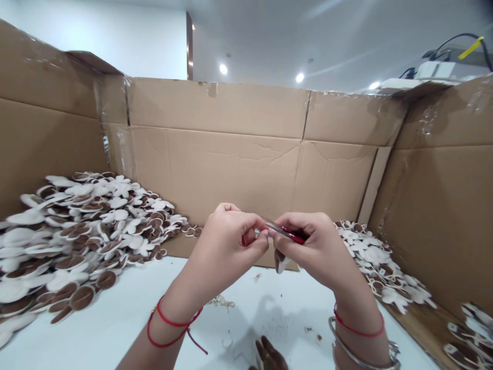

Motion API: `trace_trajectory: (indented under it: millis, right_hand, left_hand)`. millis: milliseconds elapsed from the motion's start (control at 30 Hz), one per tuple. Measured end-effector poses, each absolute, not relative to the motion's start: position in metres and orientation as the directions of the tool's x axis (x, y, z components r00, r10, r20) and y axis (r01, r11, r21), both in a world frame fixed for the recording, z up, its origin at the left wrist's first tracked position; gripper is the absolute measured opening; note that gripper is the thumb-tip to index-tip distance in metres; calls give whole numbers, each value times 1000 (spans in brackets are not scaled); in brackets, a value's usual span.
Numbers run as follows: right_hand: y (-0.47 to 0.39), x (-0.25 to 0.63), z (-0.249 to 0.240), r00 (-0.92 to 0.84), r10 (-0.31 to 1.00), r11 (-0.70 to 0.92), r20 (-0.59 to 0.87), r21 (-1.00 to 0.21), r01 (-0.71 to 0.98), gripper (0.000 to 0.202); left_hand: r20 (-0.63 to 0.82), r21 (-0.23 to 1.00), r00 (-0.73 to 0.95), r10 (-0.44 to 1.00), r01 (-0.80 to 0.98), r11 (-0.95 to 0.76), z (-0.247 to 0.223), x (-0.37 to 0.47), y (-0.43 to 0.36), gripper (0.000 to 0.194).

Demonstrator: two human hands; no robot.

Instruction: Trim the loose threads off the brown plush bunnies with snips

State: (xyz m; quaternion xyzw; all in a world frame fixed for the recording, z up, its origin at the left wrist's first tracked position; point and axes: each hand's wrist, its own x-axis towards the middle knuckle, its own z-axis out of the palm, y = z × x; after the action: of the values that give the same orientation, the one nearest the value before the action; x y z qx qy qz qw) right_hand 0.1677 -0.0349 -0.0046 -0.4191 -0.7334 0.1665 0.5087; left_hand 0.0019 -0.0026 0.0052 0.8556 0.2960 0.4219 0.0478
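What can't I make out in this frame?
All in the head view:
Red tool: partly covered by the right hand.
Whatever the left hand may pinch: hidden within its grip.
Hanging brown-and-white piece: upper part behind the right hand.
Brown piece at bottom: cut off by the lower edge.
Specks on white table: too small to identify.

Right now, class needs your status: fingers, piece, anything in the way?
Left fingers pinched together, grip contents unclear. Right fingers around red-handled tool. Brown-and-white piece showing below, right hand blocking its upper part.
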Motion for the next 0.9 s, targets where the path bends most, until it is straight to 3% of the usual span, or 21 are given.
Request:
trace_trajectory:
  millis: [100,233,367,633,900]
  right_hand:
    - [-33,165,-6,-125,779,597,614,-668,444,13]
    - [-30,161,-8,-127,757,629,641,-660,411,12]
    - [-26,161,-10,-129,730,664,671,-652,366,11]
    - [-21,171,-13,-156,740,673,655,-716,184,11]
    - [-28,167,-9,-141,716,677,683,-631,380,13]
  left_hand:
    - [751,236,467,467,471,-850,2,5,1,23]
    - [787,234,430,443,456,-859,-3,5,7,23]
    - [791,297,418,446,375,-878,-2,3,13,22]
    - [643,508,450,619,354,-785,9,-6,6,25]
    - [685,465,427,591,368,-805,4,-1,5,24]
